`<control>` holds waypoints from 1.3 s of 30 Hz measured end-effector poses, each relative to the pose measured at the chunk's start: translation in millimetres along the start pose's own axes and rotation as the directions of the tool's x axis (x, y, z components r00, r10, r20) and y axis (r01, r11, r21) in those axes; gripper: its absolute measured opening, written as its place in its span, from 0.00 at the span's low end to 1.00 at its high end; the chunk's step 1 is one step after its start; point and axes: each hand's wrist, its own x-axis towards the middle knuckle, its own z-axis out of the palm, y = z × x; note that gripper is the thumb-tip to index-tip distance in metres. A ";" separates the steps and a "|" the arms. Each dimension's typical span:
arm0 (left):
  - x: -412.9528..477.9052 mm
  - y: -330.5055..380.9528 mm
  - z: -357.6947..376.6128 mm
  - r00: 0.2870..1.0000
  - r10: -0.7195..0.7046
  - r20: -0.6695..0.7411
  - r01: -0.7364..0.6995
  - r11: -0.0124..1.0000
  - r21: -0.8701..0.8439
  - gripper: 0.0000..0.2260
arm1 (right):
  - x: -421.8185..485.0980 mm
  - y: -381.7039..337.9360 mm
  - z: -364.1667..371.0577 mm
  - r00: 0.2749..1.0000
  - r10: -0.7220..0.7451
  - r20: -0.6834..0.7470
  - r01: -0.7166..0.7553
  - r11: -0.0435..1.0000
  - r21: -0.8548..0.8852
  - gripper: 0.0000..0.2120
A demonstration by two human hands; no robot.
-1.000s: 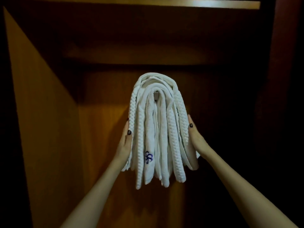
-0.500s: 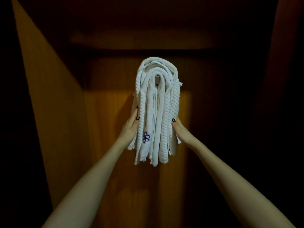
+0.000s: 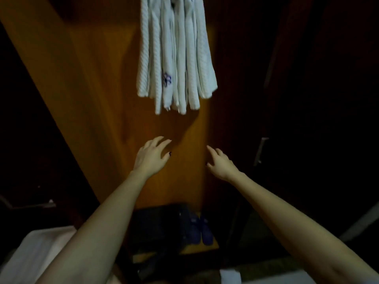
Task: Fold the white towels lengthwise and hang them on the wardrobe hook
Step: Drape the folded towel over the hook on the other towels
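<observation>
Several folded white towels (image 3: 176, 56) hang in a bunch at the top of the head view, against the wooden back panel of the wardrobe (image 3: 98, 99). One towel carries a small blue logo. The hook is out of frame above. My left hand (image 3: 152, 155) is below the towels, fingers spread and relaxed, holding nothing. My right hand (image 3: 220, 162) is beside it at the same height, also relaxed and empty. Both hands are well apart from the towels.
A dark bag (image 3: 158, 224) and a pair of dark blue slippers (image 3: 200, 230) sit on the wardrobe floor. A metal handle (image 3: 260, 150) shows on the dark door at the right. White fabric (image 3: 34, 253) lies at the lower left.
Both hands have let go of the sides of the towel bunch and dropped below it. The view has tilted down, so the towels' top and the hook left the frame.
</observation>
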 end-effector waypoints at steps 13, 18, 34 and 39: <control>-160.9 85.6 220.0 0.775 0.252 0.580 -0.225 0.967 -0.119 0.24 | -160.4 174.4 188.3 0.864 0.350 0.363 -0.324 0.937 -0.131 0.28; -214.6 134.5 331.7 0.692 0.359 0.626 -0.275 0.933 -0.231 0.24 | -234.4 266.2 277.5 0.718 0.538 0.442 -0.529 0.834 -0.156 0.27; -385.0 194.0 785.4 0.511 0.633 0.582 -0.406 0.774 -0.486 0.22 | -327.4 571.8 617.6 0.527 0.738 0.421 -0.803 0.595 -0.039 0.26; -423.8 198.7 899.2 0.508 0.599 0.619 -0.374 0.801 -0.468 0.22 | -312.6 639.8 700.6 0.624 0.700 0.348 -0.749 0.663 0.011 0.25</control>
